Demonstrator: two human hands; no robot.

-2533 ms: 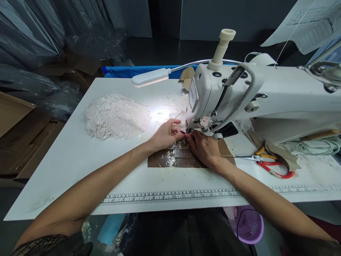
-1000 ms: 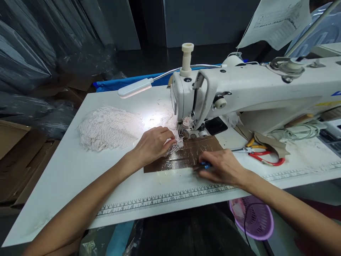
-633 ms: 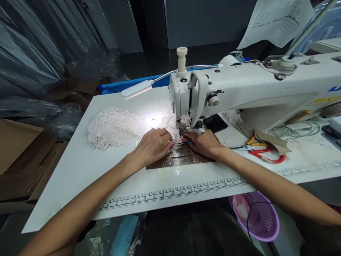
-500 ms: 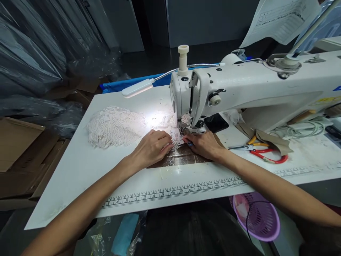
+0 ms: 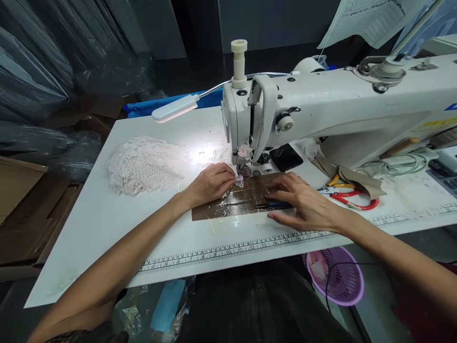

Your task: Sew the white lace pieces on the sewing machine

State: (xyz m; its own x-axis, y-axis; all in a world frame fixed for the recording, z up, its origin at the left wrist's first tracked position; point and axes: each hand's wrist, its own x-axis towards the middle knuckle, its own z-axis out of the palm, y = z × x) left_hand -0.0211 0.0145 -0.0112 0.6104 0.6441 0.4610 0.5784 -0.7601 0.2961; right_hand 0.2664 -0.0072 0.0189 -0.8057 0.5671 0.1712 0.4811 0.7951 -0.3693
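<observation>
My left hand (image 5: pixel 211 182) is closed on the edge of the white lace (image 5: pixel 146 164), just left of the presser foot of the white sewing machine (image 5: pixel 246 119). The bulk of the lace lies bunched on the table to the left, and a strip of it runs toward the needle area. My right hand (image 5: pixel 303 200) has its thumb and fingers apart over the right end of the brown shiny sheet (image 5: pixel 243 197). A slim dark tool with a pointed tip, like tweezers (image 5: pixel 274 206), lies on the sheet between thumb and fingers; the hand partly hides it.
Red-handled scissors (image 5: pixel 357 202) and another tool with orange handles (image 5: pixel 339 185) lie right of my right hand. A black phone (image 5: pixel 286 157) rests behind the needle area. The lamp (image 5: pixel 175 108) lights the lace. A ruler strip (image 5: pixel 228 251) runs along the front edge; a purple basket (image 5: pixel 342 278) stands below.
My right hand has moved right and toward me, away from the presser foot, and its fingers have spread, leaving the dark tool on the sheet. My left hand stays at the lace.
</observation>
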